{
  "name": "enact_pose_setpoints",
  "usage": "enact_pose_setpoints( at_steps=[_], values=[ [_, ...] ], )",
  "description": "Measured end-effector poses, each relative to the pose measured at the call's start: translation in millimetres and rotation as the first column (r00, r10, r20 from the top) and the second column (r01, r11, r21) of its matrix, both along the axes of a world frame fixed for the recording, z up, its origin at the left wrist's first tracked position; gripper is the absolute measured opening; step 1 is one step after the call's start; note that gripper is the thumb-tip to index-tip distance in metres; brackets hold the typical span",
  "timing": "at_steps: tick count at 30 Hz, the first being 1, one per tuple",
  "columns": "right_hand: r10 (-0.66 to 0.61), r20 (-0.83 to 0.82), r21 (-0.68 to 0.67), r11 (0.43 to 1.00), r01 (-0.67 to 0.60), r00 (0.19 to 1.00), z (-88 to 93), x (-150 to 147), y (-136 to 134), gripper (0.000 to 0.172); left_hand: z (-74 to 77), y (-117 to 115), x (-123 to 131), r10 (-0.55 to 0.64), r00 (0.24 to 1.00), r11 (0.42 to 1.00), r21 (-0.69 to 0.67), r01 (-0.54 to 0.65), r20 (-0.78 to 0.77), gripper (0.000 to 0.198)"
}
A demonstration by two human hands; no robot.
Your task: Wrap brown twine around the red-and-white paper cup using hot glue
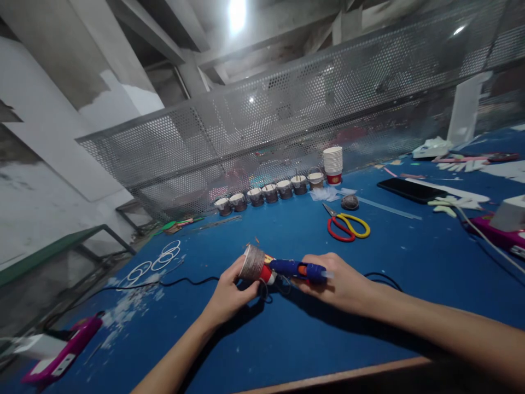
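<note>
— What has the person got in the hands?

— The left hand (229, 293) is wrapped around a small round paper cup with a brownish wrapped side and a red base (255, 265), fingers closed on it, holding it on its side just above the blue felt-covered bench (287, 339). The right hand (342, 284) is clamped on a blue glue gun with an orange trigger (296, 269), its nozzle end touching the cup's base.

— And the cable?

— A black cord (180, 283) runs from under the hands off to the left across the bench.

— What lies around them?

— Just beyond, a pair of scissors with one red and one yellow handle (348, 225), open on the cloth. Behind those, a row of similar small wrapped cups (268, 193) stands along the perforated metal screen (287, 120), ending at a stack of white paper cups (332, 163). A black phone (411, 190) lies to the right, several white wire rings (158, 261) to the left, and a pink device (61, 355) sits at the near left corner.
</note>
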State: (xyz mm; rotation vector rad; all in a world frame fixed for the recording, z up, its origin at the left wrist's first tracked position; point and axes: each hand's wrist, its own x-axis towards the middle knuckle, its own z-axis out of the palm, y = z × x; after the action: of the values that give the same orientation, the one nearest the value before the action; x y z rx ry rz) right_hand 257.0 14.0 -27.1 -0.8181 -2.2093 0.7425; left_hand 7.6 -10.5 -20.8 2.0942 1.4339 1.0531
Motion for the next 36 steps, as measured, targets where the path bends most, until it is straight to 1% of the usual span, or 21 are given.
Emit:
enact_pose_setpoints(
  at_steps=[3,6,12,18,22,25,28,31,33,36],
  values=[
    [-0.029,-0.031,-0.018,0.999,0.028,0.999,2.8,-0.5,1.2,0.025,-0.2,0.0,-1.0,-0.028,0.999,1.000,0.005,0.028,-0.029,0.030],
    [-0.030,-0.045,-0.028,0.999,0.029,0.999,3.7,-0.8,1.3,0.026,-0.7,-0.1,-1.6,-0.040,0.998,0.999,0.026,0.041,-0.043,0.028],
    [0.006,0.036,0.012,1.000,-0.006,0.999,0.4,-1.0,-2.9,0.020,-0.1,-0.1,-0.9,-0.020,0.999,0.999,0.042,0.022,-0.046,0.023],
    [0.000,0.132,0.090,0.996,-0.012,0.991,-2.9,-5.1,-8.6,0.016,-2.6,1.4,0.3,-0.008,1.000,1.000,0.018,0.008,-0.010,0.028],
    [0.005,0.137,0.111,0.994,-0.021,0.991,-4.7,-6.5,-10.8,0.018,-2.9,1.6,0.8,-0.008,1.000,1.000,0.013,0.008,-0.006,0.031],
    [0.002,0.105,0.101,0.995,-0.013,0.995,-5.1,-4.9,-8.6,0.019,-1.0,1.1,1.5,-0.007,1.000,1.000,0.012,0.007,-0.016,0.030],
    [-0.015,0.048,0.060,0.998,0.012,0.999,-3.3,-2.3,-3.6,0.021,0.8,0.6,2.0,-0.029,0.999,0.999,0.017,0.029,-0.030,0.031],
    [-0.038,-0.025,-0.026,0.999,0.037,0.999,0.6,-0.7,2.0,0.024,0.6,0.7,0.9,-0.063,0.997,0.997,0.035,0.065,-0.048,0.031],
    [-0.020,-0.095,-0.111,0.994,0.010,0.995,4.0,-0.5,4.8,0.024,-0.4,1.0,-0.6,-0.096,0.993,0.994,0.040,0.099,-0.064,0.029],
    [0.027,-0.200,-0.245,0.966,-0.077,0.980,9.3,-0.7,6.4,0.022,-1.8,1.2,-2.7,-0.128,0.989,0.990,0.051,0.132,-0.077,0.028]
  ],
)
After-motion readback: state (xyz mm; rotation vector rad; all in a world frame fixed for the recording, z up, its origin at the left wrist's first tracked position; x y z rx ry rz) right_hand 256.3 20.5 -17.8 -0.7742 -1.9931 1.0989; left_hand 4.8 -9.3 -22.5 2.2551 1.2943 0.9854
